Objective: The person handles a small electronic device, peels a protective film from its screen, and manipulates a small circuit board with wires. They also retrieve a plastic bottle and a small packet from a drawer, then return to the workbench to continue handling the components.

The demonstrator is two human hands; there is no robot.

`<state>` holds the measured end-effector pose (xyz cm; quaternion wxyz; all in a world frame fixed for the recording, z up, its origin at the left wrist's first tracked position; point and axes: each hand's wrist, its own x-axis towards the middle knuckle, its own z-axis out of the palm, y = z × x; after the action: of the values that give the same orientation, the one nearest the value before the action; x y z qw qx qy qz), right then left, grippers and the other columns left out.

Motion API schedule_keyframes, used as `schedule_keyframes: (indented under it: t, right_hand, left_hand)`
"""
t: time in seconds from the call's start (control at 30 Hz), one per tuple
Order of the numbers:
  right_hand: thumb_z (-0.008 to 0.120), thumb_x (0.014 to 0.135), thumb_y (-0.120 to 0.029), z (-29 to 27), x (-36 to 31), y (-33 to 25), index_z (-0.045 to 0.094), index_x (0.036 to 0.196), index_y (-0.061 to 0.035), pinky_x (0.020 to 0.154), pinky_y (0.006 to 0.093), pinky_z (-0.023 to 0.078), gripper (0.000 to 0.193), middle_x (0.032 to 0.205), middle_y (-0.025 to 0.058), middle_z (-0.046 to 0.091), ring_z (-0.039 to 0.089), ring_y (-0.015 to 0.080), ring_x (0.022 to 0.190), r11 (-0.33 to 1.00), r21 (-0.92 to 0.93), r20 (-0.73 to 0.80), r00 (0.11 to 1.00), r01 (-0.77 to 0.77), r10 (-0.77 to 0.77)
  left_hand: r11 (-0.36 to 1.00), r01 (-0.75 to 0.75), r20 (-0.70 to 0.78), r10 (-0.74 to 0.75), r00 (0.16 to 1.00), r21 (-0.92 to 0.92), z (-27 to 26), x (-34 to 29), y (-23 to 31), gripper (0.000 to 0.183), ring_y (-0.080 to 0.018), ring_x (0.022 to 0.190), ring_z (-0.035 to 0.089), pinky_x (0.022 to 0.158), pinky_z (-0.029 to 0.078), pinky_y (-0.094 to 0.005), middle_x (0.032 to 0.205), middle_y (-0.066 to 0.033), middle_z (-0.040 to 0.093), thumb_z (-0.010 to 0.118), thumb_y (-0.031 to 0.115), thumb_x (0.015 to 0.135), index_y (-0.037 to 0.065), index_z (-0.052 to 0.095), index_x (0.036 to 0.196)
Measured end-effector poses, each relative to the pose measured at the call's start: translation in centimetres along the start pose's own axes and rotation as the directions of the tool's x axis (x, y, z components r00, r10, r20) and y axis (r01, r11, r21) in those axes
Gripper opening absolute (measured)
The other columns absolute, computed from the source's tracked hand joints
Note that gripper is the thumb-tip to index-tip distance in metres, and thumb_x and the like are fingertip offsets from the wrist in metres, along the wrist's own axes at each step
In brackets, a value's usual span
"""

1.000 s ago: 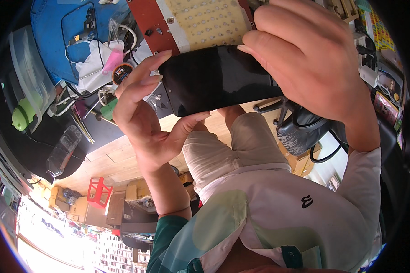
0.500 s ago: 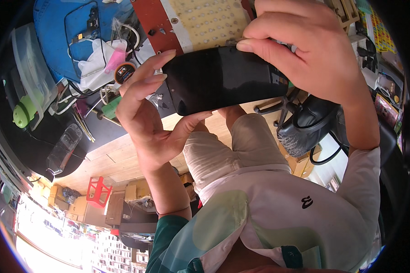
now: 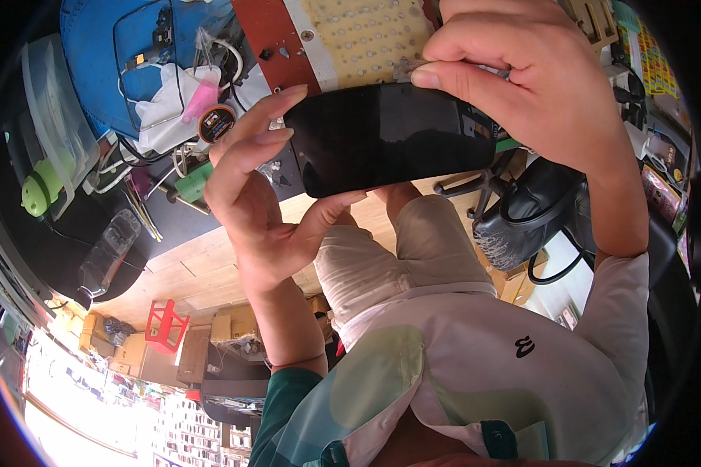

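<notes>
At the near edge of the yellowish dotted pad (image 3: 366,39), the left hand (image 3: 240,198) grips a black smartphone (image 3: 389,140) while the right hand (image 3: 526,86), narrowly pinching a greyish scrap (image 3: 404,69), apparently works its rim, calling for steady support.

From my remote feed I note pale wood-plank floor (image 3: 187,282), dark desk (image 3: 183,226) at left, red plastic stool (image 3: 162,336) near cardboard boxes (image 3: 234,323), scuffed black chair (image 3: 509,226) at right, white glare (image 3: 78,405) flooding lower left.
</notes>
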<state>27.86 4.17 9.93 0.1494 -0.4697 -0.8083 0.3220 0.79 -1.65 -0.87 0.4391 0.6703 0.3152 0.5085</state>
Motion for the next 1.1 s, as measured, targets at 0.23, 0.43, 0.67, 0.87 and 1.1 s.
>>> schedule_keyframes:
  t: [0.23, 0.43, 0.67, 0.87, 1.1]
  right_hand:
    - [0.081, 0.082, -0.008, 0.3, -0.3, 0.2, 0.069, 0.080, -0.0005, 0.054, 0.0387, 0.043, 0.014, 0.072, 0.0092, 0.054, 0.056, 0.0280, 0.060, 0.984, -0.123, -0.041, 0.989, 0.133, -0.139]
    - [0.084, 0.064, 0.000, 2.0, -1.5, -0.6, 0.070, 0.089, 0.0031, 0.055, 0.0365, 0.042, 0.029, 0.076, 0.0097, 0.054, 0.054, 0.0276, 0.065, 0.881, -0.377, -0.179, 0.910, 0.287, -0.374]
    - [0.085, 0.065, 0.000, 3.0, -1.1, -1.0, 0.071, 0.089, 0.0022, 0.055, 0.0368, 0.044, 0.028, 0.077, 0.0095, 0.055, 0.054, 0.0279, 0.064, 0.890, -0.375, -0.203, 0.914, 0.260, -0.352]
    - [0.085, 0.067, 0.000, 3.6, 0.2, -1.3, 0.070, 0.088, 0.0003, 0.056, 0.0378, 0.044, 0.026, 0.078, 0.0086, 0.055, 0.054, 0.0278, 0.065, 0.892, -0.328, -0.246, 0.883, 0.312, -0.399]
    - [0.085, 0.073, -0.002, 4.4, 1.7, -2.0, 0.069, 0.084, 0.0000, 0.054, 0.0376, 0.043, 0.019, 0.074, 0.0086, 0.053, 0.053, 0.0267, 0.062, 0.915, -0.289, -0.240, 0.904, 0.282, -0.354]
  left_hand:
    - [0.999, 0.002, -0.027, -0.003, 1.000, -0.044, 0.2, -0.3, -0.3, 0.084, -0.0412, 0.125, 0.062, 0.105, 0.050, -0.0472, 0.134, -0.0291, 0.060, 0.098, 0.019, 0.067, 0.003, 0.046, 0.131]
    - [0.998, 0.023, -0.016, -0.024, 1.000, -0.058, 0.3, -0.2, -0.1, 0.083, -0.0408, 0.125, 0.062, 0.103, 0.050, -0.0470, 0.134, -0.0292, 0.059, 0.097, 0.015, 0.067, 0.003, 0.047, 0.131]
    - [0.998, 0.009, -0.007, -0.010, 1.000, -0.061, 0.1, 0.0, -0.1, 0.081, -0.0402, 0.124, 0.063, 0.101, 0.051, -0.0462, 0.135, -0.0293, 0.059, 0.096, 0.010, 0.068, 0.002, 0.047, 0.132]
    - [0.999, 0.008, 0.009, -0.008, 1.000, -0.045, -0.1, 0.3, 0.2, 0.081, -0.0398, 0.126, 0.062, 0.105, 0.050, -0.0477, 0.135, -0.0291, 0.059, 0.096, 0.007, 0.067, 0.002, 0.047, 0.131]
    - [0.999, 0.002, 0.047, -0.004, 0.999, 0.035, -0.4, -0.1, -0.2, 0.095, -0.0333, 0.124, 0.060, 0.087, 0.040, -0.0333, 0.141, -0.0312, 0.059, 0.098, 0.024, 0.069, 0.010, 0.037, 0.141]
